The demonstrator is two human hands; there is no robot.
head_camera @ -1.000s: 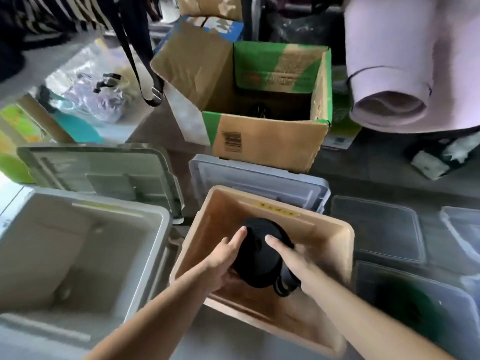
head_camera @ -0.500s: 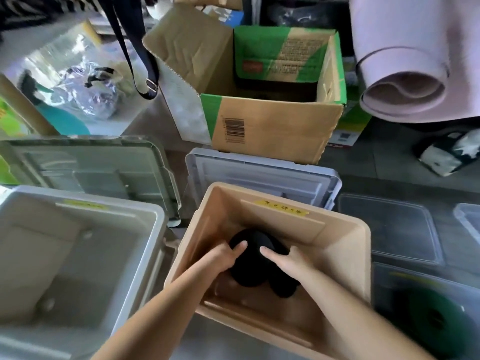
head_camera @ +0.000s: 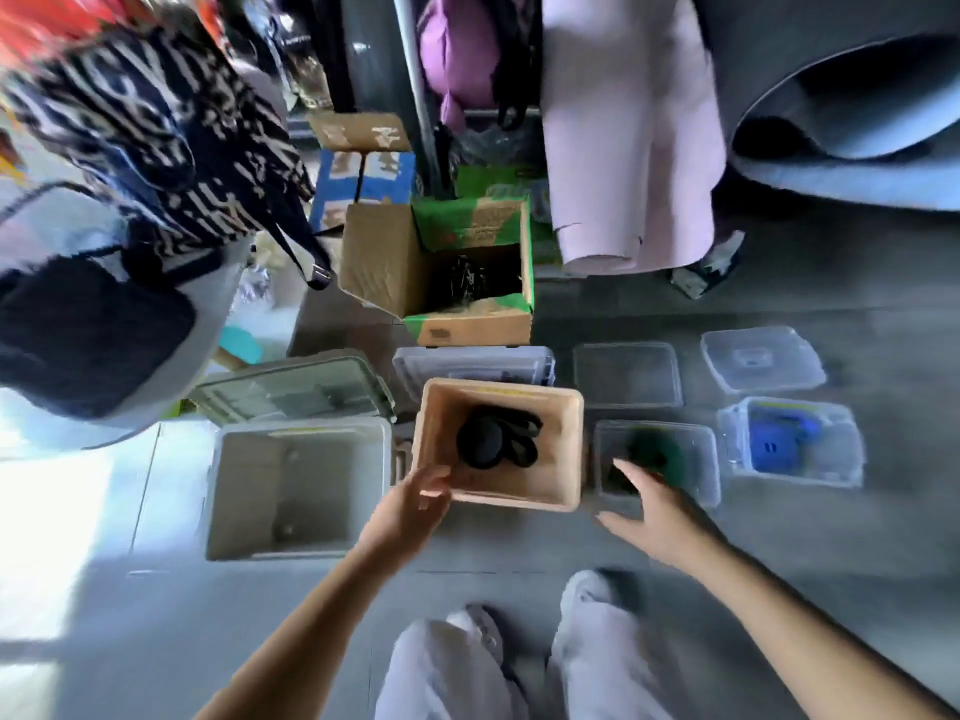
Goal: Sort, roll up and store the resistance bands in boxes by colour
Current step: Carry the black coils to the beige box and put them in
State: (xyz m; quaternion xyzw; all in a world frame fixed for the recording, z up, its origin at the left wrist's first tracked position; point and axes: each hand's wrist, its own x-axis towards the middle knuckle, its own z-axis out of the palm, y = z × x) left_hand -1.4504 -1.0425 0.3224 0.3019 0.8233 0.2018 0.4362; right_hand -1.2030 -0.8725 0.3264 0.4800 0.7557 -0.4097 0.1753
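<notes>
A rolled black resistance band lies inside the tan box on the floor, with loose black loops beside it. My left hand hovers at the box's near left corner, fingers apart and empty. My right hand is open over the near edge of a clear box that holds a green band. Further right, a second clear box holds a blue band. An open cardboard box behind holds dark bands.
An empty grey bin stands left of the tan box, its lid behind it. Clear lids and a grey lid lie behind the boxes. Hanging bags and rolled mats crowd the back. My knees are below.
Both hands have let go of the black roll and pulled out of the tan box. The view has risen and moved back, showing more of the floor.
</notes>
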